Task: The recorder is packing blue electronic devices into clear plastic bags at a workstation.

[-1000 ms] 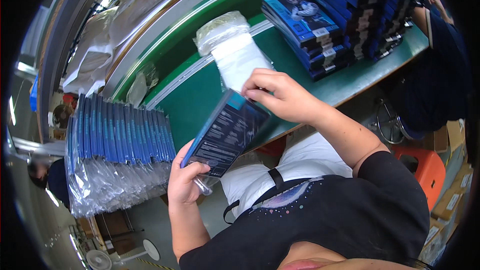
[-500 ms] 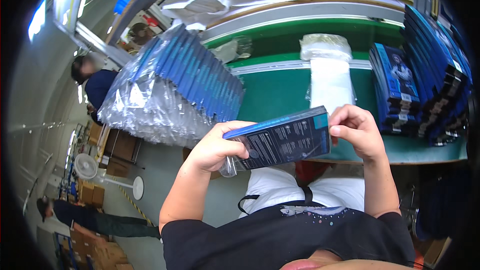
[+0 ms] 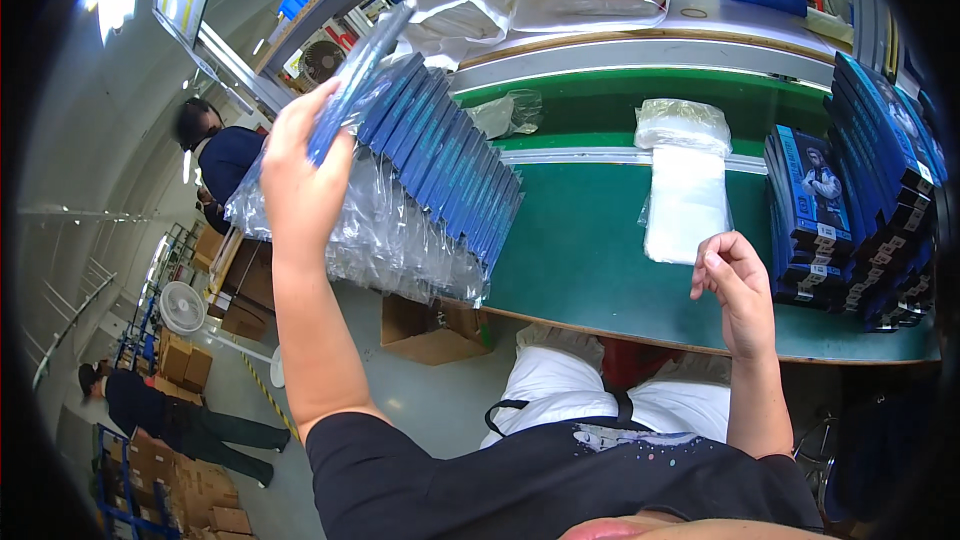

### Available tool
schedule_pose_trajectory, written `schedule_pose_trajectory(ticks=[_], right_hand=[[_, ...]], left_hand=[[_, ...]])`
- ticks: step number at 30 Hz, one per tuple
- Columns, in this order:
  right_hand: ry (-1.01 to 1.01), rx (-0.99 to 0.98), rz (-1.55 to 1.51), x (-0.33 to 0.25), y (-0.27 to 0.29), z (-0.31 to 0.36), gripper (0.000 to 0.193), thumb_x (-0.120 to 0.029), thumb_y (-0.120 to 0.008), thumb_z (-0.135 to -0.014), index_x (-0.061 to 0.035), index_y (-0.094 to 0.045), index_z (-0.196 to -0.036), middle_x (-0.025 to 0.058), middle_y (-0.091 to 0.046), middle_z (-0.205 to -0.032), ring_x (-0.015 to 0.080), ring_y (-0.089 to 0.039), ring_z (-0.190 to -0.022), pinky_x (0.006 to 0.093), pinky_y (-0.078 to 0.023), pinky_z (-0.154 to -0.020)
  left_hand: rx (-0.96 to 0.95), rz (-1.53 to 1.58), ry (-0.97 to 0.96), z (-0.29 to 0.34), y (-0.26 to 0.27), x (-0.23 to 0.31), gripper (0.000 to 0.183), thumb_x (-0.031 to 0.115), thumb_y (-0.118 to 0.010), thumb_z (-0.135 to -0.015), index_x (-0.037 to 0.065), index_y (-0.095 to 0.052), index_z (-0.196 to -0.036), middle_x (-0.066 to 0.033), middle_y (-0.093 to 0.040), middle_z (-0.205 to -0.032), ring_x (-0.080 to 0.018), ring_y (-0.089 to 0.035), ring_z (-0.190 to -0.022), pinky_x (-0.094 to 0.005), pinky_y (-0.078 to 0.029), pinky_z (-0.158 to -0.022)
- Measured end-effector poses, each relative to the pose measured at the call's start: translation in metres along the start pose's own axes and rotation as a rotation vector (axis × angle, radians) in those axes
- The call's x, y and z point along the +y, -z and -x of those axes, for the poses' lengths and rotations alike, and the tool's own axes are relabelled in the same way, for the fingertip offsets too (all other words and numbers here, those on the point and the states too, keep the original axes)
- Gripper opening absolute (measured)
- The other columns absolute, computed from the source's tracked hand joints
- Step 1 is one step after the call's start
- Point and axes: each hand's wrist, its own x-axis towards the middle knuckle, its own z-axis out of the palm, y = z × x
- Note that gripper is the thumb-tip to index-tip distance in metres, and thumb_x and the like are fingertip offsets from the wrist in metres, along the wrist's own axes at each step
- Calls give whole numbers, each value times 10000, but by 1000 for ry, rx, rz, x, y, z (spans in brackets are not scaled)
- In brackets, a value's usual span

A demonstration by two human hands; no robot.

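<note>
Blue and slim, a box in clear plastic [image 3: 348,90] is clamped between the thumb and fingers of the left hand [image 3: 300,170], raised and tilted at the near left end of a row of bagged boxes [image 3: 440,155]; whether it touches the row cannot be told. The hands are well apart. Loosely curled, the right hand [image 3: 738,285] is over the green surface [image 3: 570,240], with nothing visible in its grasp. Just beyond its fingertips lies a pile of flat white bags [image 3: 687,205], with a crumpled clear bundle [image 3: 683,125] at the far end. To the right of that hand stands a stack of blue boxes [image 3: 810,190], a taller stack [image 3: 890,160] beside it. Loose plastic ends [image 3: 400,240] spill from the row to the right of the left hand, and lower down, between the two forearms, an open cardboard carton [image 3: 435,330] sits below the surface edge.
</note>
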Motion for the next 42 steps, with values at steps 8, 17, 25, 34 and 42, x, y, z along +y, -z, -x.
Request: schedule_pose_trajectory(ticks=[8,17,25,34,42], right_hand=[[299,-139,222,-59,-8,15,113,-92,-528,-916,15,-556,-942,76,-533,-926,113,-521,-775,242,-434,-700],[507,516,1516,-94,49,-58,586,-355,-635,-885,64,-504,-1275,187,-586,-1153,307,-563,-1067,350,-440,-897],[-98,407,1897,-82,53,-58,724,-463,-727,-718,-37,-563,-1281,278,-528,-1262,399,-503,-1183,437,-405,-1002],[296,255,457,-97,8,-22,753,-344,-693,-720,42,-445,-1318,180,-570,-1127,203,-580,-1004,285,-457,-906],[-217,-222,-752,-9,40,1,899,-715,-378,-872,17,-356,-1393,375,-547,-1130,330,-674,-865,412,-576,-557]], left_hand=[[-167,-632,220,1,-36,-72,638,474,-493,-937,56,-409,-1411,-203,-434,-1417,-365,-234,-1412,-503,-98,-1151],[-373,380,-377,110,-172,87,253,154,-697,-772,103,-682,-1020,-113,-581,-1208,-314,-487,-1221,-479,-370,-997],[-559,488,-533,156,-267,96,181,62,-587,-754,114,-687,-896,-54,-604,-908,-246,-583,-891,-384,-434,-792],[-545,769,-316,140,-254,99,273,-16,-612,-774,48,-658,-1035,-139,-568,-884,-318,-564,-844,-396,-473,-742],[-534,833,-235,142,-268,98,118,-26,-632,-801,0,-657,-914,-118,-602,-844,-267,-610,-780,-331,-491,-675]])
